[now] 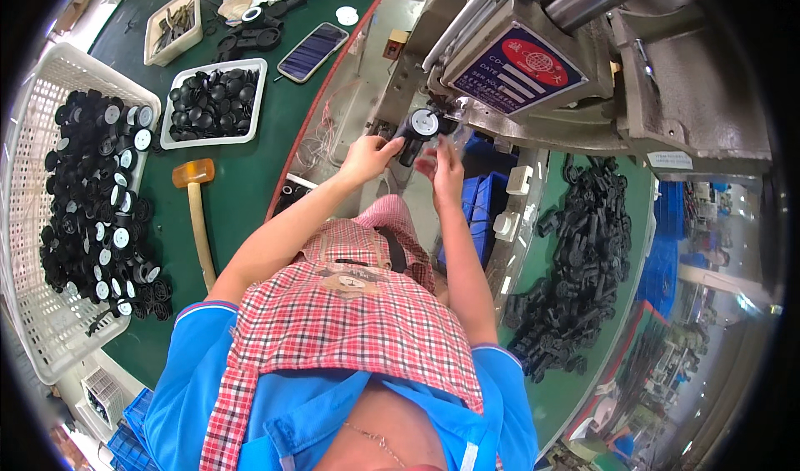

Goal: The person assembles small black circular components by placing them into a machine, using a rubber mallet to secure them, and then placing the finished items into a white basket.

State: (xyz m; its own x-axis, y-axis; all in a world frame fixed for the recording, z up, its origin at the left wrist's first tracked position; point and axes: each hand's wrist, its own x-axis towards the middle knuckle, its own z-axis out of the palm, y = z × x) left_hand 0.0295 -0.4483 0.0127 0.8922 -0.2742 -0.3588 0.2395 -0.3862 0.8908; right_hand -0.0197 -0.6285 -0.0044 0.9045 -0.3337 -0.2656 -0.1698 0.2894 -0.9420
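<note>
The black wheel part [425, 123] is up by the big metal machine [600, 64], which crowds its right side. The left hand [367, 157] pinches it. The right hand [447, 171] is close; I can't tell its grip. A hammer [197, 208] lies left, a black heap [585, 250] right.

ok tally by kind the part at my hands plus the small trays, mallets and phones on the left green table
Black part with white disc: 1
Small plastic trays (white, cream): 2
Amber-headed mallet: 1
Phone: 1
Total: 5

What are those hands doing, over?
Left hand holds black part with white disc at machine. Right hand close beside, blurred, contact unclear. Nothing visibly in the way.
</note>
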